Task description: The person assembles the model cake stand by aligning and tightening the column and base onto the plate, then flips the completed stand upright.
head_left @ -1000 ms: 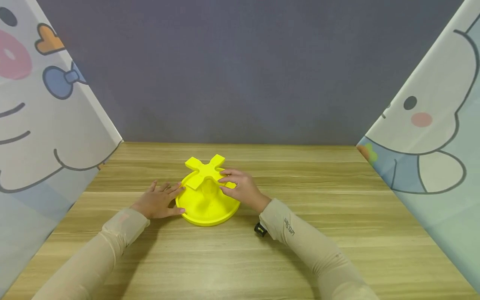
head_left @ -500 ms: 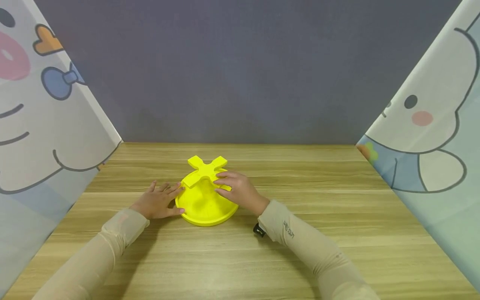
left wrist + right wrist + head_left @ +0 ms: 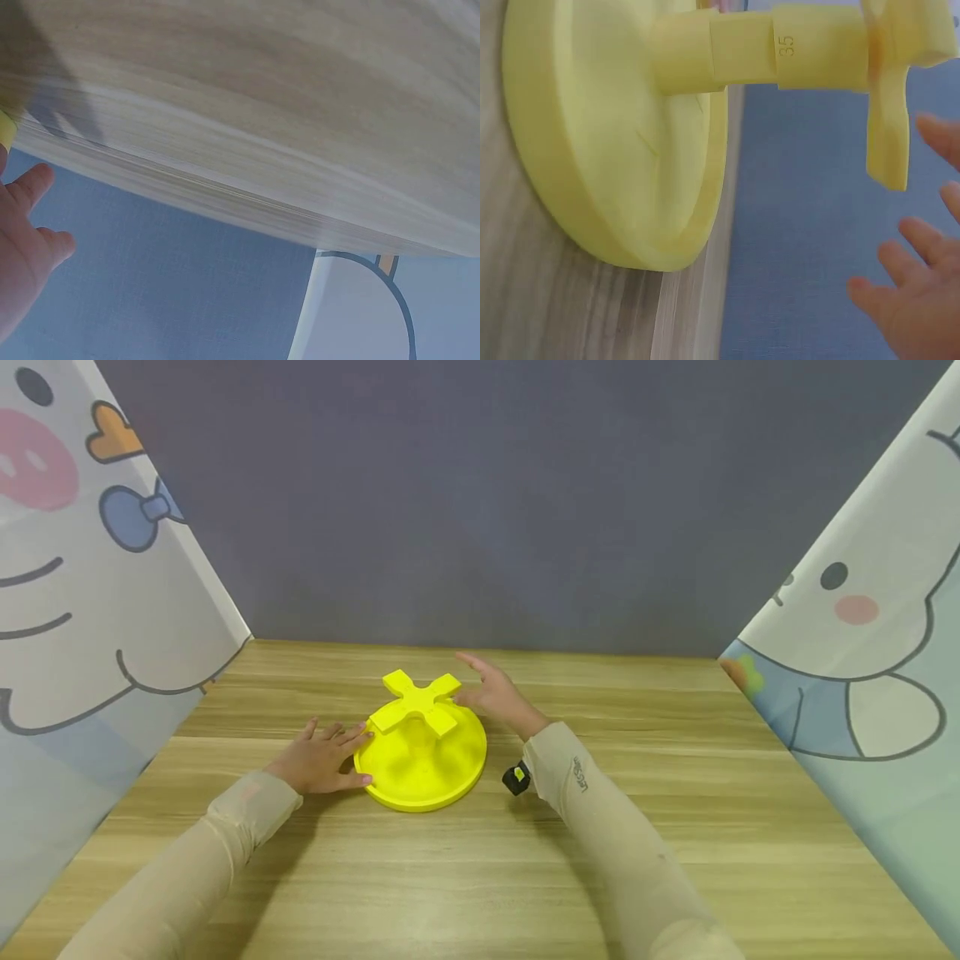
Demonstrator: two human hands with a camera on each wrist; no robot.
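Note:
In the head view a yellow round dish-like base [image 3: 457, 772] with a raised rim lies on the table. From its middle a stepped stem [image 3: 746, 49] rises, with an embossed number on it, and a four-armed cross handle [image 3: 417, 700] tops the stem. My left hand [image 3: 318, 762] rests at the base's left rim, fingers spread, thumb lower on the same edge. Beside the far right arm of the cross is my right hand [image 3: 498, 695]. The right wrist view shows its fingers [image 3: 900, 262] spread and apart from the cross, holding nothing.
A wood-grain table [image 3: 420, 885] carries the yellow piece. A dark grey panel [image 3: 480, 510] stands behind, and cartoon-printed panels [image 3: 150, 635] flank both sides. A small black device [image 3: 517, 778] hangs at the right wrist.
The cross handle has turned about its stem. My right hand has left the cross's front right arm and moved away and to the right, fingers spreading. My left hand stays at the rim.

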